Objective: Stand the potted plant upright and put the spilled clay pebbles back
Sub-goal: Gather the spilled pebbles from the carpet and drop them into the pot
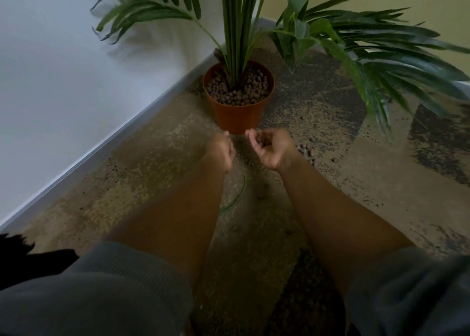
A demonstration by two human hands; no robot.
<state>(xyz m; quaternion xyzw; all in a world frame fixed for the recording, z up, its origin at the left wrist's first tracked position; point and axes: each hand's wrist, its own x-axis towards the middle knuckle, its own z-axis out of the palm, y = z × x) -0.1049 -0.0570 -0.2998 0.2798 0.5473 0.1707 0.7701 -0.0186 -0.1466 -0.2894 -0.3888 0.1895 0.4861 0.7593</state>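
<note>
Right hand (270,148) cupped palm-up just before terracotta pot (237,106), apparently cradling clay pebbles; contents blurred. Left hand (221,150) beside it, fingers curled, hold unclear. Pot upright against skirting, pebble-filled around green stems. Loose pebbles (309,152) remain right of pot on carpet.

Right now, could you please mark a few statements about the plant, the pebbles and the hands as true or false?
1. The pot stands upright. True.
2. The pot holds no pebbles. False: clay pebbles fill it around the stems.
3. Some spilled pebbles lie on the carpet. True.
4. The left hand grips the pot's rim. False: it is short of the pot, touching nothing.
5. The right hand has its fingers curled. True.
</note>
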